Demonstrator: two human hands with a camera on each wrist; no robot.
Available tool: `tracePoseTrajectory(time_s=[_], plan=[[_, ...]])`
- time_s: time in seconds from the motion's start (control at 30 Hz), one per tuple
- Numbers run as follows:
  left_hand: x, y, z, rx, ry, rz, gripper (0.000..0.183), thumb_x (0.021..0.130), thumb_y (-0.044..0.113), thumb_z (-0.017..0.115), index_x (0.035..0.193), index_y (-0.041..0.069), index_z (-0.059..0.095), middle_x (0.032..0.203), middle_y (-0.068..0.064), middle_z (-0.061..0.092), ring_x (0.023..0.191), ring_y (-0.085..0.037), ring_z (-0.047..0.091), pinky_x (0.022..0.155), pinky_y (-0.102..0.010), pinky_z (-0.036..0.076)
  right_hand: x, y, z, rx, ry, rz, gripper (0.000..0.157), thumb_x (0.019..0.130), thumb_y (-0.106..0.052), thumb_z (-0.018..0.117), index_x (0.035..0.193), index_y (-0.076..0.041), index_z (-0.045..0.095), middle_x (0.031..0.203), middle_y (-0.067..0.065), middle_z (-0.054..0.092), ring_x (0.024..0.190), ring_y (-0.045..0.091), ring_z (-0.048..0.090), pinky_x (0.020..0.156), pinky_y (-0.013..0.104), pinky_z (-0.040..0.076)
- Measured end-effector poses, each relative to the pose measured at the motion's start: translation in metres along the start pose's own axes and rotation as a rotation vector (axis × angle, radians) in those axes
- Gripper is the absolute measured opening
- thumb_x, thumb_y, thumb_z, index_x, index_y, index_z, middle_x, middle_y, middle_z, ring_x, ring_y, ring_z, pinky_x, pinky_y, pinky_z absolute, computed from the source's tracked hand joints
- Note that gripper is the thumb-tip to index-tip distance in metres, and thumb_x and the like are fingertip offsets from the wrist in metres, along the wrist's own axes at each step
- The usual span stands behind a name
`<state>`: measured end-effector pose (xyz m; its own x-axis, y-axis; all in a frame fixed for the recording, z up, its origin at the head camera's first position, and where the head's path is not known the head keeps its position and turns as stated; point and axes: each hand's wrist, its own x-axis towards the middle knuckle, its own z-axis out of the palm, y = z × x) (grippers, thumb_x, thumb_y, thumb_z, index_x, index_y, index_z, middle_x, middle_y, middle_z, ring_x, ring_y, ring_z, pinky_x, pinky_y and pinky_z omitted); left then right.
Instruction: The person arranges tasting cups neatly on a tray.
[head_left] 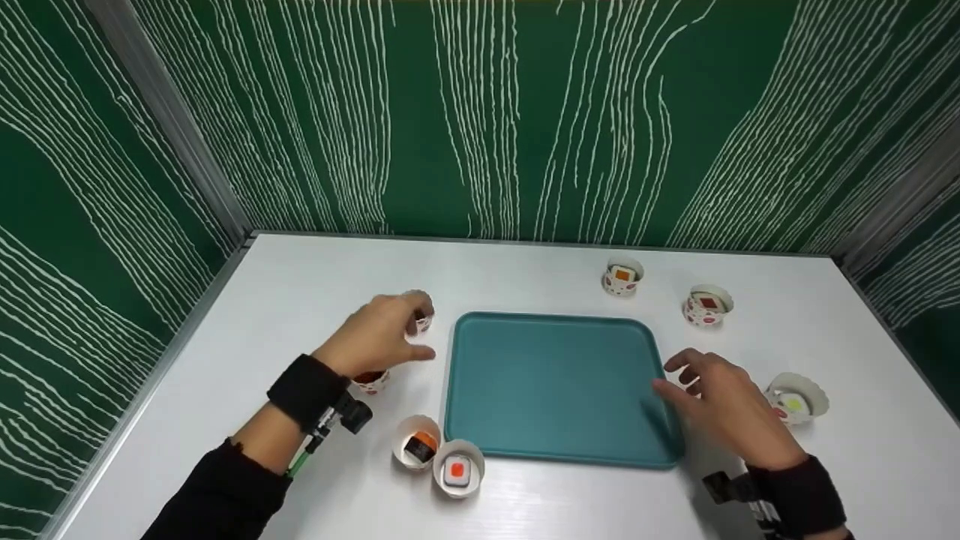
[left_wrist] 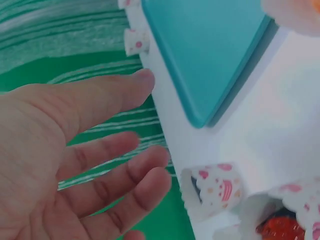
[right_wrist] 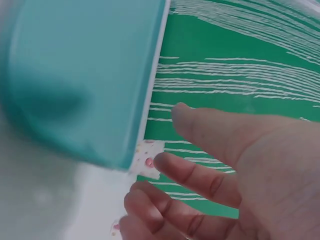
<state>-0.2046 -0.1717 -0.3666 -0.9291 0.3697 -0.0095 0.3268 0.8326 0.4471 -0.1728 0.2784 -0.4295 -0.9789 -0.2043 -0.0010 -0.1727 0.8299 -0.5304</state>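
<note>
My left hand (head_left: 379, 334) hovers left of a teal tray (head_left: 555, 390), fingers loosely bent and holding nothing. It partly hides a patterned paper cup (head_left: 424, 324) at the far left. Below its wrist, another paper cup (head_left: 371, 384) shows a dark red filling. In the left wrist view, the thumb and fingers are spread apart, with a paper cup (left_wrist: 217, 190) beyond the fingertips. Over the tray's right edge, my right hand (head_left: 724, 401) is relaxed and empty, its shadow falling on the tray. Beside it stands a cup with a white and yellow piece (head_left: 793, 403).
Near the tray's front left corner are a cup with an orange and black sushi piece (head_left: 421, 446) and a cup with a white, orange-topped piece (head_left: 457, 471). Two filled cups (head_left: 622, 276) (head_left: 706, 304) stand at the back right. Green walls (head_left: 412, 112) enclose the white table (head_left: 555, 502).
</note>
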Motion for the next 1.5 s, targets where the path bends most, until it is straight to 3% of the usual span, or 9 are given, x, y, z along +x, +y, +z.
tracePoseTrajectory(time_s=[0.17,0.37,0.63,0.83,1.03,1.23,1.5], plan=[[0.006,-0.011,-0.008,-0.022,0.081,-0.054,0.066,0.088,0.022,0.09,0.144,0.007,0.058,0.123,-0.02,0.067,0.112,-0.035,0.068,0.094,-0.051,0.059,-0.005,-0.015,0.0,0.023,0.027,-0.043,0.048,0.103,-0.037,0.073,0.134,-0.001,0.064,0.118,0.021,0.069,0.104,0.034,0.071,0.084,0.048,0.057],[0.021,-0.021,-0.018,0.051,0.098,-0.126,0.078,0.087,0.025,0.09,0.153,0.008,0.051,0.134,-0.026,0.061,0.116,-0.042,0.067,0.102,-0.062,0.054,-0.011,-0.038,0.001,0.065,0.031,-0.11,0.045,0.104,-0.035,0.073,0.139,-0.009,0.061,0.122,0.016,0.066,0.109,0.032,0.069,0.089,0.046,0.058],[0.046,-0.032,-0.018,0.119,0.031,-0.184,0.091,0.083,0.031,0.094,0.157,0.009,0.047,0.143,-0.027,0.057,0.13,-0.046,0.062,0.11,-0.07,0.044,-0.014,-0.056,0.005,0.109,0.025,-0.136,0.044,0.103,-0.035,0.074,0.137,-0.01,0.063,0.121,0.015,0.067,0.109,0.031,0.071,0.094,0.053,0.058],[0.059,-0.04,-0.012,0.131,-0.042,-0.222,0.096,0.08,0.038,0.095,0.157,0.008,0.047,0.146,-0.027,0.057,0.136,-0.045,0.059,0.113,-0.071,0.039,-0.019,-0.063,0.007,0.117,0.009,-0.137,0.044,0.103,-0.037,0.074,0.138,-0.014,0.063,0.122,0.013,0.067,0.109,0.027,0.071,0.093,0.048,0.058],[0.064,-0.045,-0.004,0.138,-0.095,-0.242,0.093,0.081,0.041,0.093,0.156,0.007,0.049,0.148,-0.024,0.06,0.137,-0.043,0.059,0.113,-0.07,0.037,-0.022,-0.064,0.01,0.109,-0.009,-0.146,0.043,0.103,-0.038,0.073,0.14,-0.017,0.061,0.124,0.01,0.066,0.108,0.023,0.071,0.095,0.048,0.058],[0.066,-0.046,0.002,0.136,-0.098,-0.246,0.09,0.083,0.039,0.092,0.156,0.007,0.05,0.148,-0.024,0.062,0.136,-0.045,0.06,0.113,-0.069,0.036,-0.024,-0.063,0.009,0.112,-0.017,-0.126,0.043,0.104,-0.04,0.071,0.141,-0.021,0.06,0.126,0.007,0.066,0.111,0.02,0.07,0.099,0.047,0.057],[0.067,-0.046,0.011,0.128,-0.105,-0.254,0.083,0.084,0.034,0.092,0.152,0.006,0.054,0.14,-0.023,0.068,0.128,-0.046,0.064,0.109,-0.065,0.036,-0.023,-0.062,0.006,0.118,-0.039,-0.113,0.045,0.103,-0.042,0.072,0.14,-0.019,0.061,0.126,0.01,0.066,0.107,0.018,0.07,0.093,0.043,0.059]])
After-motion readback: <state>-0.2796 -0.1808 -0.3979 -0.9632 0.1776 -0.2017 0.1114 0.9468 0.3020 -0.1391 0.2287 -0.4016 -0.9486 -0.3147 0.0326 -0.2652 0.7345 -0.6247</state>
